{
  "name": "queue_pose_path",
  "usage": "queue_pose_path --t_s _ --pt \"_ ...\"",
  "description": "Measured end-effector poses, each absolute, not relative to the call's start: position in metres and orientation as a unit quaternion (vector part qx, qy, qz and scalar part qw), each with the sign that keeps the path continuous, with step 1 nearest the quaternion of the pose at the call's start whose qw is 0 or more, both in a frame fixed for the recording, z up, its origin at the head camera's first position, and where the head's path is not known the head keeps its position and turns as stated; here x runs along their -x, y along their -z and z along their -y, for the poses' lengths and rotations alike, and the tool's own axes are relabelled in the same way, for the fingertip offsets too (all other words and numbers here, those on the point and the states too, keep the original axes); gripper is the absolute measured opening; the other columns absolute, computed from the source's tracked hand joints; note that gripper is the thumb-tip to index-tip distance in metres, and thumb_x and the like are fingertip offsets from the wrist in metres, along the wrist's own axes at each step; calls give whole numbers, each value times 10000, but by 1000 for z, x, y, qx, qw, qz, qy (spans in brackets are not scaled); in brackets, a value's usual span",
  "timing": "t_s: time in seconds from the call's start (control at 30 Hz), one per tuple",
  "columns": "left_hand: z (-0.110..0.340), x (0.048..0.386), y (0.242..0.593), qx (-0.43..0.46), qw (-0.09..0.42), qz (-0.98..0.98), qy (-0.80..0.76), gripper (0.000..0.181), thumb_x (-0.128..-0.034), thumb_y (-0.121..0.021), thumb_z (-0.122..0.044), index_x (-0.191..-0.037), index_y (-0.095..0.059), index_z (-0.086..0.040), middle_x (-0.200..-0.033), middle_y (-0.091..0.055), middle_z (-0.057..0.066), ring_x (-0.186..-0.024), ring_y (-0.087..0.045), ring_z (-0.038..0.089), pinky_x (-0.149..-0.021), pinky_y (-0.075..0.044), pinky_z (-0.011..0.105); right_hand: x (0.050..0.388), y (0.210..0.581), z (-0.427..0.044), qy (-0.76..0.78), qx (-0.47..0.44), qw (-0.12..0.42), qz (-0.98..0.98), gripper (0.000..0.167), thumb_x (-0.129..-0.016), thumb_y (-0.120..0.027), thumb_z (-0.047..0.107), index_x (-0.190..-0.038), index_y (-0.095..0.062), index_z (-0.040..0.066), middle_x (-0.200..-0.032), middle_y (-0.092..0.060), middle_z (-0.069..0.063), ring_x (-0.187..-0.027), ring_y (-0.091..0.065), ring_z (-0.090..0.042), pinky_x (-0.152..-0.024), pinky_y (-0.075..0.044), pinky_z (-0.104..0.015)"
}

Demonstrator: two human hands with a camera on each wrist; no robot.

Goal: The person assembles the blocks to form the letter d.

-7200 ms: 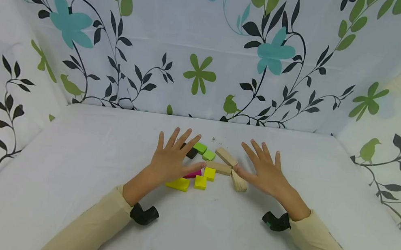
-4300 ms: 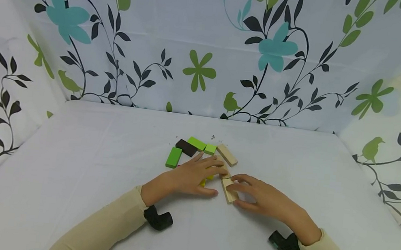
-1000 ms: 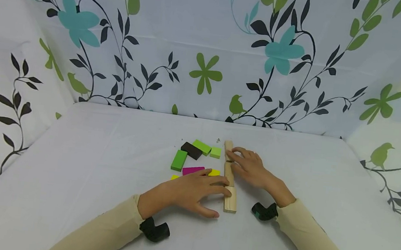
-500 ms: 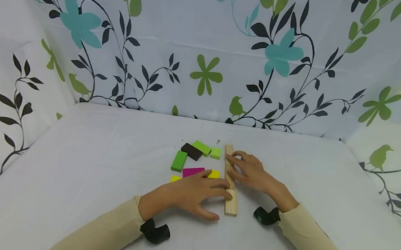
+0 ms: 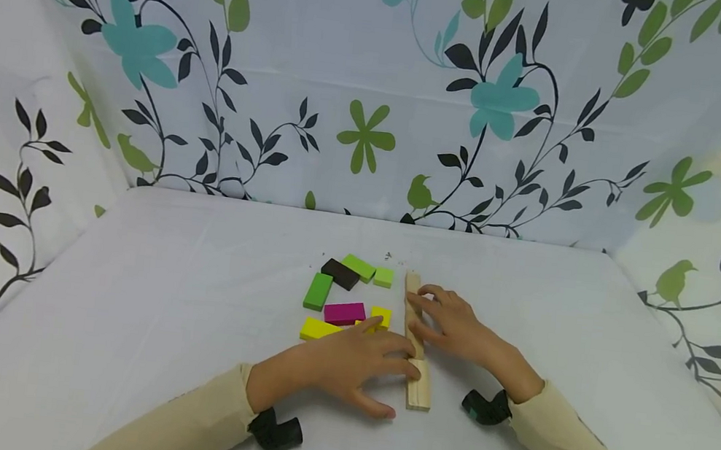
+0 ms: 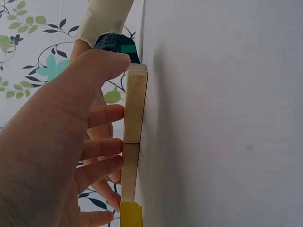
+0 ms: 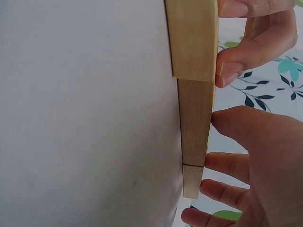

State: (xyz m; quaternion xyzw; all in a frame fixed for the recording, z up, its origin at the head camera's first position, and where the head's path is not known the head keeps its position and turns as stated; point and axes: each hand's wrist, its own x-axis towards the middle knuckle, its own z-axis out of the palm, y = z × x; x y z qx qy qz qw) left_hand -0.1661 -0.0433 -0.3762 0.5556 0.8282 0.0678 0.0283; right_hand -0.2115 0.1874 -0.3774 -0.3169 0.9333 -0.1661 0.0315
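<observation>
Three plain wooden blocks lie end to end in a line on the white table. The near block (image 5: 419, 391) and the far block (image 5: 411, 283) flank the middle block (image 5: 411, 339). My left hand (image 5: 349, 364) rests its fingertips on the near end of the line, thumb spread away. From the right, my right hand (image 5: 458, 328) touches the far and middle blocks with loosely bent fingers. In the right wrist view, fingertips of both hands meet the top of the wooden row (image 7: 195, 118). Seams between the blocks look tight.
Left of the row lie a magenta block (image 5: 345, 313), a yellow block (image 5: 319, 329), a yellow cube (image 5: 381, 315), a green block (image 5: 317, 292), a dark brown block (image 5: 340, 274), a lime block (image 5: 359, 267) and a lime cube (image 5: 383, 277). A patterned curtain (image 5: 300, 43) hangs behind.
Earlier both hands were spread above scattered blocks. The wooden blocks have since been lined up. Over the last second both hands have slid the row nearer to me.
</observation>
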Motion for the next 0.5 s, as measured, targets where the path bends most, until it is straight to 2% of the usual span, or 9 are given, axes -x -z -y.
queue_pose_path --t_s 0.17,0.3,0.4,0.5 --pt "42 166 377 -578 -10 -813 -68 481 -936 -547 -538 -1339 -543 -276 -1385 -488 -29 -1310 -440 131 -1136 -277 530 206 378 -191 165 331 17 -929 471 -974 -577 264 -1395 -519 61 -1326 -493 -166 -1190 -475 -380 -993 -339 -645" --pt "44 174 380 -578 -75 -809 -77 421 -947 -544 -507 -1271 -585 -241 -1323 -542 -42 -1277 -468 96 -1126 -312 471 202 381 -195 174 345 2 -922 470 -972 -589 266 -1393 -516 70 -1392 -457 -184 -1302 -406 -400 -1048 -248 -682" --pt "49 184 380 -548 -134 -822 -78 403 -935 -564 -496 -1223 -619 -220 -1270 -581 -30 -1237 -510 114 -1089 -362 455 199 382 -197 191 355 -2 -915 493 -971 -594 274 -1405 -490 64 -1449 -416 -199 -1363 -350 -401 -1069 -177 -709" --pt "56 196 380 -501 -165 -845 -80 421 -918 -584 -499 -1209 -636 -198 -1231 -593 -8 -1180 -543 145 -1041 -396 432 196 380 -199 201 358 11 -912 539 -970 -592 309 -1429 -456 62 -1494 -379 -188 -1404 -301 -397 -1093 -121 -702"
